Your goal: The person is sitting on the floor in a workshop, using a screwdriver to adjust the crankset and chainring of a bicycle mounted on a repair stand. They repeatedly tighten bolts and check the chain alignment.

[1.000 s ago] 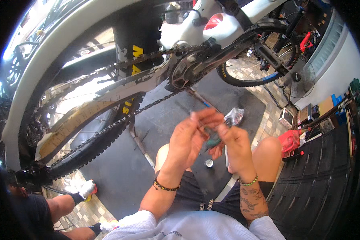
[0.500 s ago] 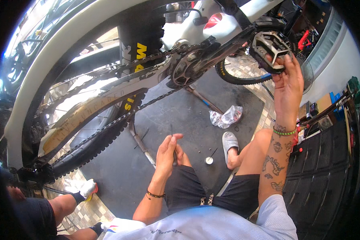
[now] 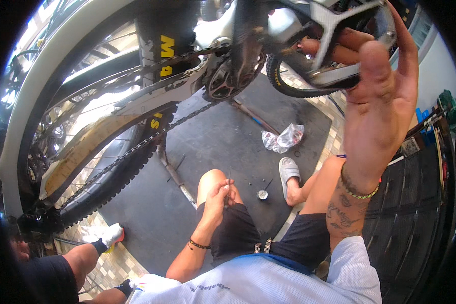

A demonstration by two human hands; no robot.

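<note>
My right hand is raised at upper right, fingers wrapped round a black and silver platform pedal, large and close to the camera. Its crank arm runs toward the chainring of a white and black mountain bike, whose chain runs along the worn chainstay to the rear wheel. My left hand rests near my knee at bottom centre, closed on a thin dark metal tool that points upward; its handle is mostly hidden in the fingers.
A dark mat holds metal stand tubes, a crumpled plastic bag and a small white pot. Another person's legs are at lower left. A second bike's wheel stands behind; black cases stand at right.
My hands have parted. My right hand has gone up onto the pedal and brought it higher and closer to the camera. My left hand has dropped toward my knee with the thin tool.
</note>
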